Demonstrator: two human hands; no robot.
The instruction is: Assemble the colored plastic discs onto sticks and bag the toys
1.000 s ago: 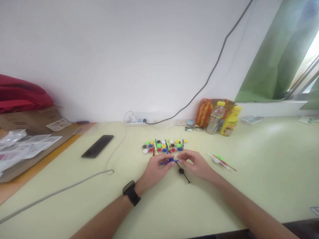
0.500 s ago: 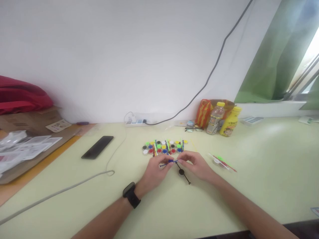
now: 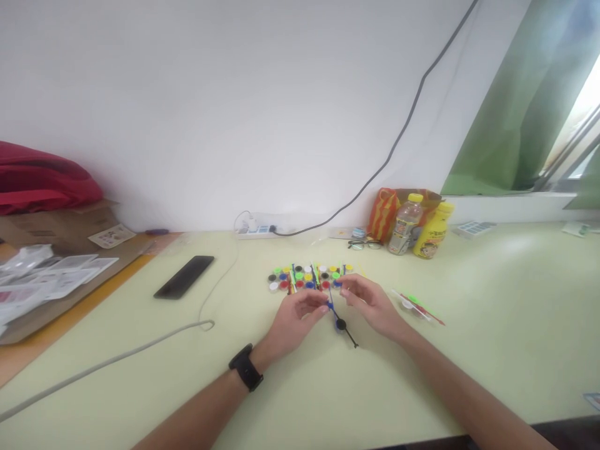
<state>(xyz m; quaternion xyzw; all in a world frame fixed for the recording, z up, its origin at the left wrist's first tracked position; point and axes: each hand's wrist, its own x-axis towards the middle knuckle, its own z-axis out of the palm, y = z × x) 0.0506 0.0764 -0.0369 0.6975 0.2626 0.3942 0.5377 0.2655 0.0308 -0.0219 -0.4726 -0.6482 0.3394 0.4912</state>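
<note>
My left hand point(image 3: 297, 317) has its thumb and fingertips at a thin blue plastic stick point(image 3: 330, 299), which seems pinched near its wider middle part. The stick points away from me. Just below it lies a black stick with a round black cap point(image 3: 341, 324), slanting toward me. A bit of blue shows beside that cap. My right hand point(image 3: 372, 306) is just right of the blue stick, thumb and fingers apart, holding nothing I can see. Behind both hands are rows of small round colored caps point(image 3: 308, 277) with colored sticks laid among them, partly covered by my fingers.
Right of my hand lie red, white and green sticks point(image 3: 419, 307). A phone point(image 3: 184, 277) and a grey cable point(image 3: 126, 356) are on the left. Glasses point(image 3: 364, 244), a clear bottle point(image 3: 406, 226) and a yellow bottle point(image 3: 432, 232) stand at the back, near a power strip point(image 3: 255, 232).
The blue stick has turned from lying crosswise between both hands to pointing away from me. My right fingers have let go of it and spread, shifting slightly up and right.
</note>
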